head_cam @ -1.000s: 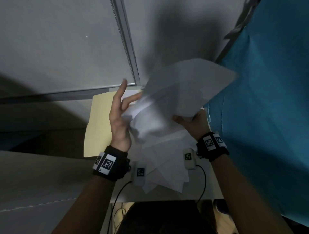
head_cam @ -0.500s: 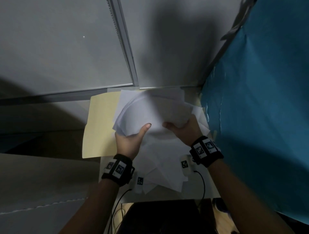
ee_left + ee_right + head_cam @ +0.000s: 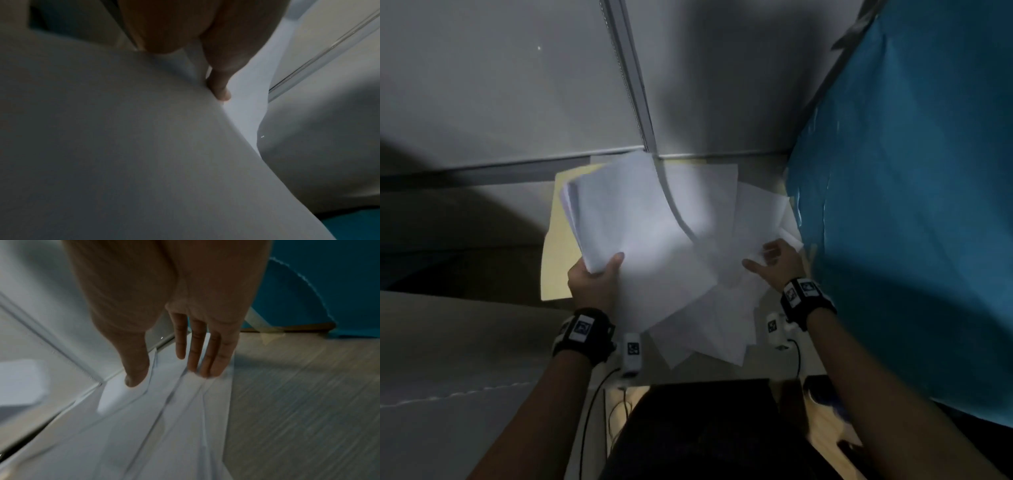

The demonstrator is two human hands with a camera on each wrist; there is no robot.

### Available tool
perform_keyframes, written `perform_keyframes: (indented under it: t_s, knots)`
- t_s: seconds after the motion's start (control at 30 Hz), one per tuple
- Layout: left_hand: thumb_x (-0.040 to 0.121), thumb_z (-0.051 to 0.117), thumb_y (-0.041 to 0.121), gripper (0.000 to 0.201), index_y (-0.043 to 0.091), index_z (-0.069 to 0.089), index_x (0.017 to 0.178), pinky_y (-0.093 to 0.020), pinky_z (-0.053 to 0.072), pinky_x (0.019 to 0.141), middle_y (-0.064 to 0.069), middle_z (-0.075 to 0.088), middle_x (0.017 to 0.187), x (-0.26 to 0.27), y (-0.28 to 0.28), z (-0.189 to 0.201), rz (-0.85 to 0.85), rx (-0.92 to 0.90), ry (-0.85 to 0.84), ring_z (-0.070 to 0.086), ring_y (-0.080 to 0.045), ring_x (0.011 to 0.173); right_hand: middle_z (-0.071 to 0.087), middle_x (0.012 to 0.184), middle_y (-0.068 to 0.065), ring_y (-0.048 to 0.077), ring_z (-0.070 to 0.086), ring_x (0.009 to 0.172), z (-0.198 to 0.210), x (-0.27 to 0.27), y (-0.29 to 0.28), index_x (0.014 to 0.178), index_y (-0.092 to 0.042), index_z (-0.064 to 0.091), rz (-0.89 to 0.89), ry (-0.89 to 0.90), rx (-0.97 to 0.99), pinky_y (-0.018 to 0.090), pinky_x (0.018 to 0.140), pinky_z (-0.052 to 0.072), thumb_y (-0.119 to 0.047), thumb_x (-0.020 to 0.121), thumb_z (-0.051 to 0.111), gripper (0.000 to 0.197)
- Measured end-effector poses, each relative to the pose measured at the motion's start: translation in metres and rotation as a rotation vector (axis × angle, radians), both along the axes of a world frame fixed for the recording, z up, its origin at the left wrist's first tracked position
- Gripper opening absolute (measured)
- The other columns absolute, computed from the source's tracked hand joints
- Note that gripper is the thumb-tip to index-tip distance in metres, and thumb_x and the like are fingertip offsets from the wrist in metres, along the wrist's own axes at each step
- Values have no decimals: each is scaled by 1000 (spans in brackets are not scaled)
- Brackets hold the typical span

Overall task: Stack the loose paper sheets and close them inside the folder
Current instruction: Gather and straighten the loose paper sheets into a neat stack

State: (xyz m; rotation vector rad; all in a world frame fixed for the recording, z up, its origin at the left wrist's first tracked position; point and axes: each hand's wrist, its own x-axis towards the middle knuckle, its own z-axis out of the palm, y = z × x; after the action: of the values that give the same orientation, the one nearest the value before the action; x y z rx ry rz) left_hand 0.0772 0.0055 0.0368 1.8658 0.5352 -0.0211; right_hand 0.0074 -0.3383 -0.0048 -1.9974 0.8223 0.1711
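White paper stack point(image 3: 626, 219), left hand point(image 3: 592, 284) gripping

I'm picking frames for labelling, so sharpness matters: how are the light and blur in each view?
Head view: dim, heavy shadows on the wall, a bright patch on the gathered sheets held by the left hand; right hand slightly smeared. Left wrist view: dark, soft, paper fills it. Right wrist view: motion-streaked table and loose sheets; fingers fairly sharp.

bare forearms — black wrist straps point(image 3: 585, 334) w/ square b&w marker tags, cabled white cam modules point(image 3: 632, 354).
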Motion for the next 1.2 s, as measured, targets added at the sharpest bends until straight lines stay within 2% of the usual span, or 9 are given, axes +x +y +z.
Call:
perform_keyframes:
  t_s: [0.1,0.2,0.4,0.53,0.7,0.87,1.03,1.1,1.2]
  knots:
    - [84,89,22,44,3,75,121,-38,56,88,-8,73,107,-21,14,-42,-143,122,305,73,-31,105,59,114,8,21,62,98,-13,6,13,120,-10,57,158,67,-55,33,87,55,-45,62,94,77]
    - [79,92,28,57,2,73,126,-46,61,91,-17,76,120,-37,10,-63,-210,191,398,74,-36,106,47,122,10,26,59,104,-21,20,31,126,-11,49,199,124,-93,35,91,53,-48,59,93,88]
    - [79,92,29,58,7,72,128,-39,59,85,-18,75,123,-39,-5,-66,-277,253,397,73,-37,105,28,160,14,29,36,144,-31,36,39,156,2,-4,-116,234,64,31,112,36,-51,72,85,133]
    - [78,92,30,57,10,73,128,-38,59,85,-16,76,122,-39,-4,-70,-289,256,396,73,-35,103,34,150,17,37,40,137,-31,53,16,149,-6,29,-245,139,-97,45,111,42,-52,67,87,111]
    - [79,92,28,58,9,71,130,-40,60,88,-16,76,121,-39,-3,-72,-297,251,392,71,-32,99,38,142,11,38,38,132,-24,93,-2,139,-14,42,-30,156,-281,55,108,38,-67,65,77,98]
    - [77,93,29,55,12,74,125,-39,61,85,-13,77,115,-36,1,-80,-307,249,387,70,-27,92,31,152,13,40,32,140,-26,130,9,149,-12,30,254,224,-368,53,112,35,-74,64,73,114]
    - [76,94,27,53,12,75,123,-37,61,83,-6,76,108,-32,6,-86,-312,219,406,71,-26,91,-10,167,14,40,7,153,-30,157,15,158,-10,-13,193,419,-219,52,122,21,-62,63,86,147]
    - [76,95,27,52,13,76,122,-36,60,82,-4,75,104,-34,6,-85,-319,219,405,71,-25,90,6,166,18,38,18,151,-29,159,14,158,-7,-7,212,440,-189,50,121,24,-55,59,91,148]
    - [78,93,25,51,13,75,124,-34,57,80,-1,71,100,-37,2,-85,-328,208,396,67,-23,86,55,141,15,35,56,125,-30,157,12,144,-5,43,240,410,-186,46,104,49,-48,57,93,109]
